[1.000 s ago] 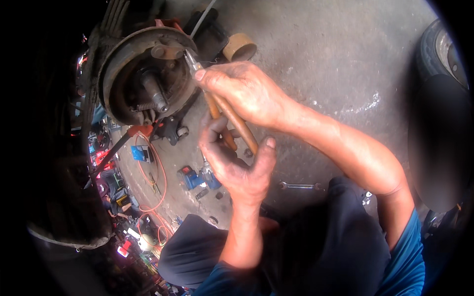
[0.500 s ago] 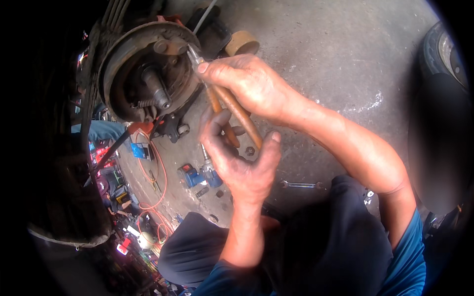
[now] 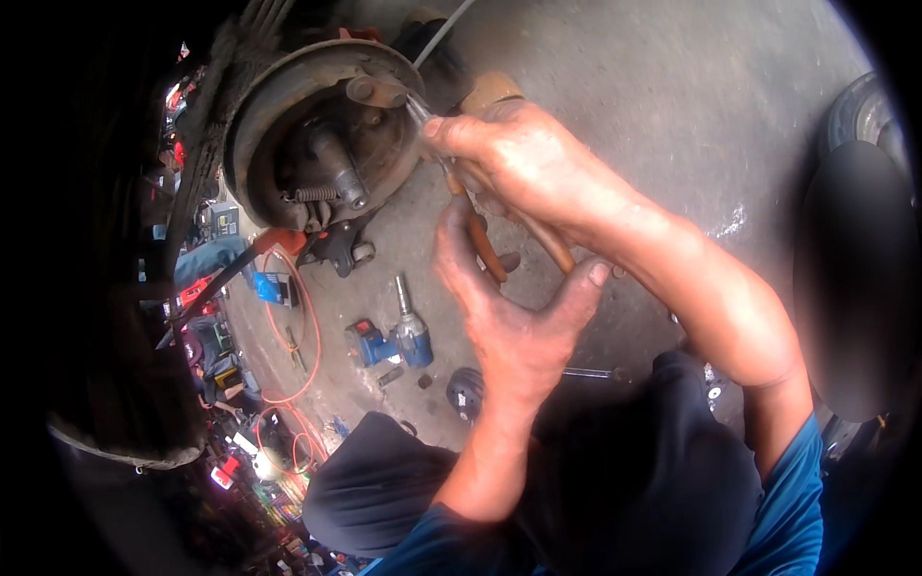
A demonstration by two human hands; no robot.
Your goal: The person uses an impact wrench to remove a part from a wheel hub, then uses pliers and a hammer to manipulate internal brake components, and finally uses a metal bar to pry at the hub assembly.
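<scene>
A pair of pliers with long orange-brown handles (image 3: 486, 245) reaches its metal jaws to the upper right rim of a drum brake assembly (image 3: 252, 144). My right hand (image 3: 538, 163) is closed on the pliers close to the jaws, its thumb along the metal. Lower down, my left hand (image 3: 509, 322) has its fingers round one handle, with its thumb by the end of the other. The handles stand apart. Inside the assembly are a spindle (image 3: 338, 165), a coil spring (image 3: 317, 195) and a link with round pins (image 3: 375, 93) next to the jaws.
On the concrete floor lie a blue cordless impact wrench (image 3: 413, 338), a wrench (image 3: 591, 372) and an orange hose (image 3: 305, 355). A jack with a red-orange part (image 3: 279, 240) stands below the assembly. A wheel (image 3: 860, 120) is at the far right, and tools clutter the left.
My view has shifted, so the brake assembly and both hands appear further right. The pliers' jaws stay by the same pin. More of the impact wrench shows now.
</scene>
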